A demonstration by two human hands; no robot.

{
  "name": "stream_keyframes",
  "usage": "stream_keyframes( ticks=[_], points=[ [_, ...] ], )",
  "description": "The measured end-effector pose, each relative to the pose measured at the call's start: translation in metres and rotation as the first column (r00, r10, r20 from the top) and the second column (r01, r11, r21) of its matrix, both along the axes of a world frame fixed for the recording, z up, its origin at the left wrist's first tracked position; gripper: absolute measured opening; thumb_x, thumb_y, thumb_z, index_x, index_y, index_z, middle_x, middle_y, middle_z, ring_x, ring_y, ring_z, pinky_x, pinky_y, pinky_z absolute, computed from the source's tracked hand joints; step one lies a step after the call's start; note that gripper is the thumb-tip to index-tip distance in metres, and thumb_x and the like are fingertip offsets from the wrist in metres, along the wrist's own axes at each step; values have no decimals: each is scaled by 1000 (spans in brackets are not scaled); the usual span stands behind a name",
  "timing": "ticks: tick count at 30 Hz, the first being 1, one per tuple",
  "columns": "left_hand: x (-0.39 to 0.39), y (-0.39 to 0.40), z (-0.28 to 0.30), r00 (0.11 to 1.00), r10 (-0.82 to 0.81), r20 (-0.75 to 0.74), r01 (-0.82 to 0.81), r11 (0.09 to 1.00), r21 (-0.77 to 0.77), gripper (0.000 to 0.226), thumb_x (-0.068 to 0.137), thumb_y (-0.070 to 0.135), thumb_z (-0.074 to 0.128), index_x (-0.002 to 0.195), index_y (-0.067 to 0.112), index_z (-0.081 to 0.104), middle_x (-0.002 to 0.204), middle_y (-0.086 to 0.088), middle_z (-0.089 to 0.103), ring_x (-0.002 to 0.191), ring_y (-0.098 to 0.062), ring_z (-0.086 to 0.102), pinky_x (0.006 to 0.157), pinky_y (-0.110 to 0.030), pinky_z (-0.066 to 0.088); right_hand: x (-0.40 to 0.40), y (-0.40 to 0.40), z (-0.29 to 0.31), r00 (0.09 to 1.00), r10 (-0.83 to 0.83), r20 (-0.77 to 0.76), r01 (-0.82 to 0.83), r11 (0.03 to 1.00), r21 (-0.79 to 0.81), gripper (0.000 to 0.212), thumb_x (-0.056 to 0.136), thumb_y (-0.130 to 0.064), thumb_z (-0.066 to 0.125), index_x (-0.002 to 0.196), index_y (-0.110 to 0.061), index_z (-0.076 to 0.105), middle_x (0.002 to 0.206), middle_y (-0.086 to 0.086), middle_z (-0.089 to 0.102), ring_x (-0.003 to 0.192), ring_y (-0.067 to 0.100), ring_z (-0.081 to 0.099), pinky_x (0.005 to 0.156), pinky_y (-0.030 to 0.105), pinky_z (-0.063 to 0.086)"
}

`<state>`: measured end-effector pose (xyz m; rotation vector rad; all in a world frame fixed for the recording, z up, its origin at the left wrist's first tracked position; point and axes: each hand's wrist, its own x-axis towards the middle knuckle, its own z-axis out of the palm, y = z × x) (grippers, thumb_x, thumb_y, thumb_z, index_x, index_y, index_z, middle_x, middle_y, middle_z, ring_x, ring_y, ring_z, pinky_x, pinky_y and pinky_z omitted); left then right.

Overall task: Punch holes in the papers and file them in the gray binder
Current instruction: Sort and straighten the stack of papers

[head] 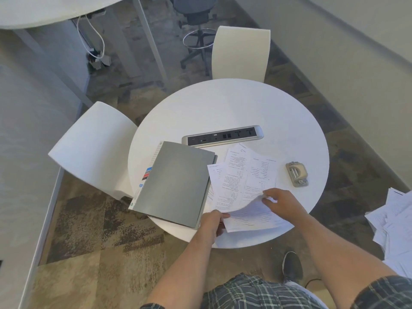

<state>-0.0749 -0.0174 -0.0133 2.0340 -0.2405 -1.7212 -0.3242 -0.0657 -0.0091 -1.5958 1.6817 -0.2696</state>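
At near table edge: both hands pinch loose papers [243, 175]; left hand [211, 221] near-left corner, right hand [282, 202] lifting sheet. Hole punch [297, 174] far-right, nearer right hand.

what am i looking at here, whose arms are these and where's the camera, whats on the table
There is no machine here. This single picture comes from a camera worn on a person's head, looking down, so the two bare arms are the wearer's own. They stand at a round white table. On it lie a closed gray binder with colored tabs, loose printed papers fanned out beside it, a small gray hole punch to the right, and a silver power strip behind. The left hand pinches the near edge of the papers, while the right hand lifts a sheet's corner, curling it up. White chairs stand around, and more papers lie far right.
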Motion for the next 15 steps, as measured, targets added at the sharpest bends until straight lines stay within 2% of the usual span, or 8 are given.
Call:
stream_keyframes(
  ticks=[3, 5, 7, 9, 11, 13, 14, 15],
  points=[
    [4, -1, 5, 990, 119, -82, -120, 993, -13, 27, 81, 2, 48, 90, -2, 73, 70, -11, 65, 41, -15, 39, 43, -21, 34, -6, 3, -1, 952, -211, 223, 206, 977, 45, 21, 95, -16, 63, 100, -28, 80, 120, -10, 73, 109, 10, 65, 93, 21, 42],
    [7, 0, 8, 977, 167, -131, -172, 985, -30, 36, 81, 10, 43, 90, -6, 75, 72, -12, 69, 43, -16, 39, 45, -24, 35, -9, 2, -1, 856, -348, 383, 328, 937, 119, 32, 93, -10, 57, 83, -24, 82, 113, -11, 76, 110, 16, 66, 97, 28, 43],
    [10, 1, 11, 968, 195, -160, -202, 979, -31, 52, 90, 24, 40, 94, -11, 77, 75, -16, 70, 49, -19, 46, 47, -24, 38, -12, 0, 0, 767, -439, 467, 408, 896, 172, 34, 96, -13, 55, 79, -19, 83, 104, -7, 79, 106, 25, 68, 96, 34, 50],
    [13, 1, 11, 956, 226, -186, -235, 972, -25, 65, 98, 39, 34, 96, -10, 76, 80, -19, 70, 55, -22, 54, 49, -24, 41, -12, 0, 1, 755, -472, 456, 442, 879, 177, 37, 100, -24, 56, 76, -18, 83, 92, -7, 80, 98, 26, 70, 88, 30, 52],
    [15, 0, 9, 950, 237, -205, -245, 969, -14, 79, 100, 58, 28, 99, -6, 74, 83, -18, 70, 62, -25, 61, 52, -25, 44, -11, -1, -1, 811, -456, 368, 443, 888, 125, 32, 97, -36, 64, 76, -19, 81, 85, -8, 78, 91, 25, 70, 78, 29, 50],
    [18, -1, 9, 958, 205, -202, -211, 977, -10, 86, 99, 69, 26, 100, -4, 73, 89, -16, 70, 69, -25, 64, 54, -27, 46, -10, -2, -4, 873, -414, 258, 415, 908, 55, 14, 91, -32, 74, 81, -22, 76, 87, -7, 77, 90, 22, 71, 70, 27, 49],
    [19, -2, 10, 968, 169, -188, -175, 985, -13, 80, 99, 68, 31, 98, -1, 72, 90, -15, 71, 70, -24, 65, 55, -27, 46, -10, -2, -5, 882, -418, 219, 420, 907, 37, 5, 89, -27, 77, 87, -23, 75, 94, -6, 76, 90, 20, 70, 70, 26, 50],
    [20, -2, 10, 978, 125, -170, -130, 991, -17, 70, 100, 63, 38, 96, 1, 70, 90, -12, 72, 70, -22, 66, 55, -27, 47, -8, -3, -6, 879, -438, 191, 441, 897, 28, 10, 88, -21, 78, 96, -22, 73, 104, -4, 75, 92, 18, 68, 73, 27, 52]
  ],
)
